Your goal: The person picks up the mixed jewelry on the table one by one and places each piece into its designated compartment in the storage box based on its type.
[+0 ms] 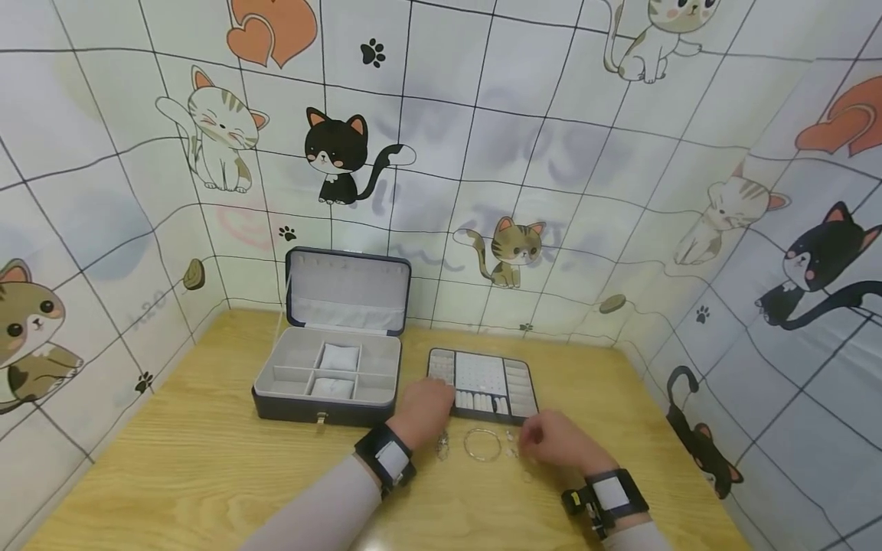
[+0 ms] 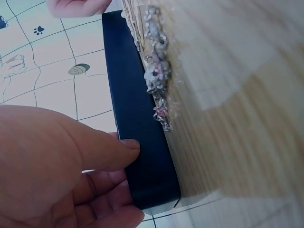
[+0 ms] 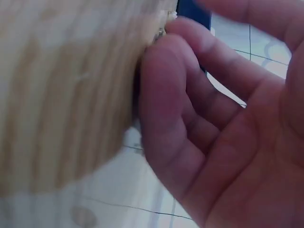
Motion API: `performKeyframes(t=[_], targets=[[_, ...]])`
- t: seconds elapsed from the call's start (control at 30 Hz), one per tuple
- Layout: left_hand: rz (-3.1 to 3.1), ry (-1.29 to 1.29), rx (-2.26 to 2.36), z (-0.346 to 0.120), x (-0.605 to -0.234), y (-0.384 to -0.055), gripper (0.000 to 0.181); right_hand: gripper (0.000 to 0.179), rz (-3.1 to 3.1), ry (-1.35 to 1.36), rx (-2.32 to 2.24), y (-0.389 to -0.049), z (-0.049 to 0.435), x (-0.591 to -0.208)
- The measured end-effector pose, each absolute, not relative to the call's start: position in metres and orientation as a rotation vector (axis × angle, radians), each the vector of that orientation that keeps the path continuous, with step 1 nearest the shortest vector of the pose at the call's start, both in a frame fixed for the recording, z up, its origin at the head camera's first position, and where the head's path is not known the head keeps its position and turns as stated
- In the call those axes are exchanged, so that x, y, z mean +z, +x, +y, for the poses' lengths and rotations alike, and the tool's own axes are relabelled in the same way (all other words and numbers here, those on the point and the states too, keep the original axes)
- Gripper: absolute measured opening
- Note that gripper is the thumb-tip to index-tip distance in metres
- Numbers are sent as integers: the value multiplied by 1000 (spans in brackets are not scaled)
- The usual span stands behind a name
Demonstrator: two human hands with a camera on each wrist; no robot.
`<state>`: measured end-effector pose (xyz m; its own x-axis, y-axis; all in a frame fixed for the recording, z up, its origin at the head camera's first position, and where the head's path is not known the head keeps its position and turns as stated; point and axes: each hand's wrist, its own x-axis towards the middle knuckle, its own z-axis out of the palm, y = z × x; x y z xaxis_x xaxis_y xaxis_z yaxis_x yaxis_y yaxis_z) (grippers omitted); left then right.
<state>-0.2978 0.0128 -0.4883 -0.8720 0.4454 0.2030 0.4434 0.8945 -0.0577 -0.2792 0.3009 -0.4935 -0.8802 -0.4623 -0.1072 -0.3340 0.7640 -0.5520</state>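
Silvery, small earring-like pieces (image 1: 511, 452) lie on pale wooden table (image 1: 207, 459), just left of the bent fingers of the right hand (image 1: 561, 444), any pinch there indiscernible; beyond, the navy, rectangular compartmented tray (image 2: 130, 85) runs crosswise, near-left corner gripped by the farther left hand (image 1: 423, 413).

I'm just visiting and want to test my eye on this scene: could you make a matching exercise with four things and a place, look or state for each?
Things:
1. Jewelry box
2. Divided tray
3. Bangle
4. Table

Descriptions:
A. Held at its edge by the left hand
B. Yellowish, with wood grain
C. Lid raised
D. Thin ring, lying between the hands

Right pairs: 1-C, 2-A, 3-D, 4-B.
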Motion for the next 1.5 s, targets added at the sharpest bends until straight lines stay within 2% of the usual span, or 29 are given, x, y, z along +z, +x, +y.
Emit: performKeyframes(t=[0.17,0.3,0.87,1.33,1.5], targets=[[-2853,-672,27,14,-489,-299,5,28,2595,-678,-762,-280,304,-493],[-2849,-679,43,15,-490,-300,5,33,2586,-699,-713,-279,302,-491],[-2852,-679,41,14,-489,-301,5,22,2585,-647,-610,-290,293,-483],[-2841,-694,47,15,-491,-302,6,25,2624,-199,-355,-288,266,-461],[-2842,-689,49,15,-492,-302,6,25,2646,-165,-332,-287,265,-462]])
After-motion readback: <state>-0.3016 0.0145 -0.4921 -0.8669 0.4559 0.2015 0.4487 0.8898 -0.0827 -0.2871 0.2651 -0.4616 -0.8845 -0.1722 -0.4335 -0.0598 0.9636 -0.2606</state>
